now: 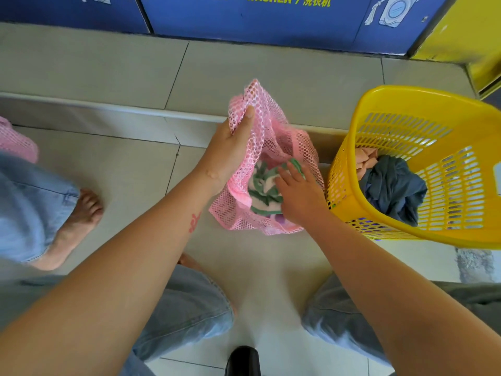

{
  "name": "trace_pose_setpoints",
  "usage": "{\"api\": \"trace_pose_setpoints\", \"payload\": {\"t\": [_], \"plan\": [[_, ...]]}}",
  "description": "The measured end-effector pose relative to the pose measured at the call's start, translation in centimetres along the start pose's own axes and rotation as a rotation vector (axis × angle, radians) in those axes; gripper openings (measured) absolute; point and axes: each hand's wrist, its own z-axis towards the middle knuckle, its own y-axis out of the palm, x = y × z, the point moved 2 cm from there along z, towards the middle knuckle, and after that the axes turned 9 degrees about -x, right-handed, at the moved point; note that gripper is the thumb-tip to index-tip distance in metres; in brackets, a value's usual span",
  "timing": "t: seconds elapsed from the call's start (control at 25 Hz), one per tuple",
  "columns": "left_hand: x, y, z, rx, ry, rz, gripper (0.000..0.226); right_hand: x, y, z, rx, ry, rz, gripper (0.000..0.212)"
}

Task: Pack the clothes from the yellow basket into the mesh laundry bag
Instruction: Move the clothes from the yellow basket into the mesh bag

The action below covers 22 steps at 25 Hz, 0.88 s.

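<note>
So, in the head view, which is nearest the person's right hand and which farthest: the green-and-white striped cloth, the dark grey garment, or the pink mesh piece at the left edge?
1. Green-and-white striped cloth, inside the pink mesh laundry bag, touching the right hand.
2. Dark grey garment, in the yellow plastic basket on the right.
3. Pink mesh piece, far left edge.

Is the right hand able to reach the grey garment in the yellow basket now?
Probably yes: the yellow basket stands open just beside the right hand, and the grey garment lies uncovered inside.
</note>
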Motion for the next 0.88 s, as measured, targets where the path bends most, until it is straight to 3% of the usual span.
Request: {"api": "trace_pose_setpoints", "payload": {"t": [0.16,0.36,0.48,0.64,0.76,0.88], "plan": [[-0.1,0.7,-1.1,0.016,-0.037,0.042,0.054,0.4,-4.4,-2.9,0.239,0.003,0.203,0.063],[0.7,2.8,-1.7,0.017,-0.032,0.100,0.054,3.7,-8.5,-7.3,0.540,0.073,0.418,0.048],[0.9,4.0,-1.3,0.001,-0.025,0.108,0.056,7.9,-8.9,-9.1,0.641,0.231,0.571,0.047],[1.3,5.9,-0.5,0.000,-0.051,0.112,0.060,14.3,-6.0,-10.0,0.383,0.505,0.623,0.050],[1.5,7.4,0.4,0.008,-0.051,0.158,0.061,16.9,-2.8,-9.2,0.158,0.576,0.526,0.046],[1.1,8.7,1.9,0.010,-0.082,0.164,0.061,18.8,0.0,-7.4,-0.057,0.640,0.464,0.056]]}}
